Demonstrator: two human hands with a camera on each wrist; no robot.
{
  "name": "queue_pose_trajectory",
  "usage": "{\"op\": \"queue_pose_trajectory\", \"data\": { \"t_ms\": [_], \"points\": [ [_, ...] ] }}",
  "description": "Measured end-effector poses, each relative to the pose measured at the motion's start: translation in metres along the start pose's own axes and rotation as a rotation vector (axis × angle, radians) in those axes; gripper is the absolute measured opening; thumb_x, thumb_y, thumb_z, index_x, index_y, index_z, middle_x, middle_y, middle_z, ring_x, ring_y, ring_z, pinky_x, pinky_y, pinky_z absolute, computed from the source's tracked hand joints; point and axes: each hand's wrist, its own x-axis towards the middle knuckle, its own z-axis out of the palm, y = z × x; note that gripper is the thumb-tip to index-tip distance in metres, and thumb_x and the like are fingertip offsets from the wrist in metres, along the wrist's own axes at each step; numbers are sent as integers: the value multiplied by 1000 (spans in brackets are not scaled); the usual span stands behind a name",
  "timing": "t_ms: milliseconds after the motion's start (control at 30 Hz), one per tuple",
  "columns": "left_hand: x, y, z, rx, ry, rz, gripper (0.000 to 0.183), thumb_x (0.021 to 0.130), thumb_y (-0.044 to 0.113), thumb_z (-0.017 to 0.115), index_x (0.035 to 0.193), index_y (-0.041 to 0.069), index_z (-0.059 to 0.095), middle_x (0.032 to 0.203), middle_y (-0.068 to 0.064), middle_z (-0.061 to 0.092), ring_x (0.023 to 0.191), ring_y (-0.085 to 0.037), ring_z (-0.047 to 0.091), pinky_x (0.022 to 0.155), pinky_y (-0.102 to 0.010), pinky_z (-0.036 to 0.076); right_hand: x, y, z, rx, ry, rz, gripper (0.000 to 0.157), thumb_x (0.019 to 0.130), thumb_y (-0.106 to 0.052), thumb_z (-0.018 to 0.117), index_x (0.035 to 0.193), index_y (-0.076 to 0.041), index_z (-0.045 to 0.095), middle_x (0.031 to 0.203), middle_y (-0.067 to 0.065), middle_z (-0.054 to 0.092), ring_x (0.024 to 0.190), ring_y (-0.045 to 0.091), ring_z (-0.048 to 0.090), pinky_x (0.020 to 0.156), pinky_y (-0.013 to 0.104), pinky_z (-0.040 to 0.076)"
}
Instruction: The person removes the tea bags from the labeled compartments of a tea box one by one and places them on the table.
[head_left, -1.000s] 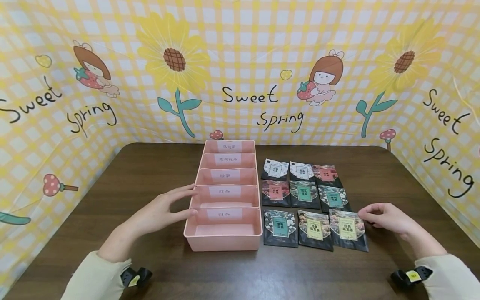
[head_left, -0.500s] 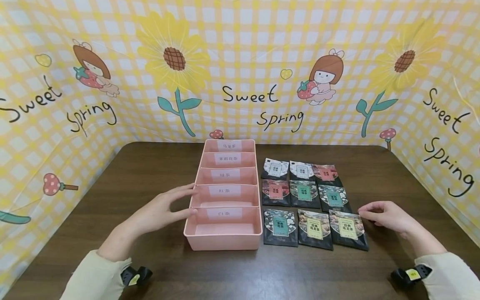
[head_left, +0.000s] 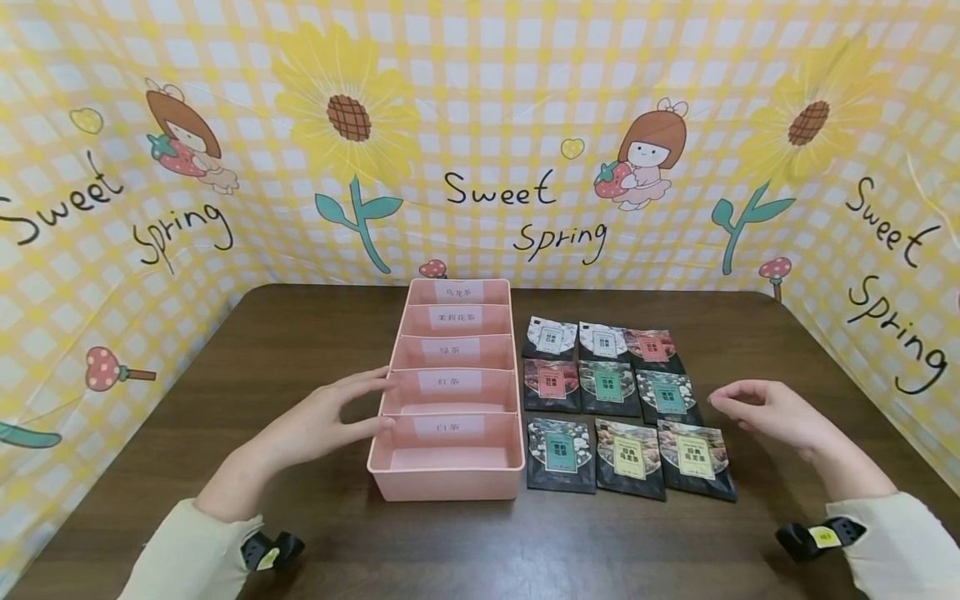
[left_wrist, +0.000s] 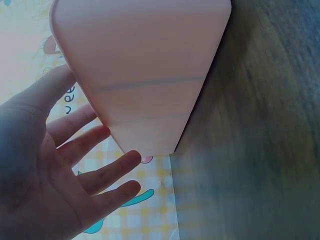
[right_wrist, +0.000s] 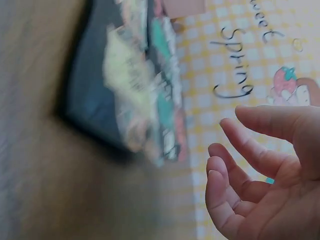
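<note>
A long pink box (head_left: 442, 485) with labelled compartments lies lengthwise on the table. My left hand (head_left: 315, 425) rests its fingertips and thumb against the box's left rim, fingers spread and fairly straight in the left wrist view. To the right of the box, several black tea sachets lie flat in three rows. Closest to my right hand (head_left: 783, 423) are a yellow-labelled sachet (head_left: 697, 460) at the front right and a teal-labelled sachet (head_left: 667, 397) behind it. That hand hovers just right of them, fingers loosely bent, holding nothing; the right wrist view shows its thumb and fingertips apart.
A second yellow-labelled sachet (head_left: 630, 460) and another teal-labelled sachet (head_left: 560, 456) lie in the front row. Behind are a green one (head_left: 609, 388), red ones (head_left: 552, 386) and white ones (head_left: 551, 338). A yellow checked cloth (head_left: 480, 108) surrounds the brown table (head_left: 300, 325).
My right hand has left the edge of the front-right yellow-labelled sachet and moved slightly up and back. The sachet stays lying in place. My left hand and the box have not moved.
</note>
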Motion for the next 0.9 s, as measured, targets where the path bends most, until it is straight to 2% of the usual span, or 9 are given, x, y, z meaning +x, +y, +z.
{"op": "queue_pose_trajectory", "data": {
  "t_ms": [233,467,700,900],
  "points": [
    [1,2,-3,16,-17,4,55,84,40,66,129,10,56,144,-14,44,132,-33,42,105,-50,37,-2,-28,-6,1,51,-82,50,96,-40,49,122,2,54,121,23,58,93,10,58,75,26,51],
    [-1,5,-7,37,-26,21,55,85,42,65,128,9,56,142,-17,46,130,-36,43,103,-53,38,-3,-55,-8,-6,92,-149,44,96,-38,50,119,-2,58,119,18,61,86,-3,55,78,31,49],
    [3,9,-16,51,-33,46,56,86,38,65,132,7,53,139,-18,49,130,-36,44,104,-54,37,-5,-77,-6,-21,112,-204,39,95,-39,51,118,-7,59,115,12,62,87,-1,55,77,28,45],
    [19,30,-30,80,21,91,58,87,34,65,136,7,47,140,-16,48,131,-34,43,106,-52,35,-7,-99,-4,0,130,-277,34,95,-37,52,115,-11,61,114,9,63,88,-3,56,72,25,47]
  ]
}}
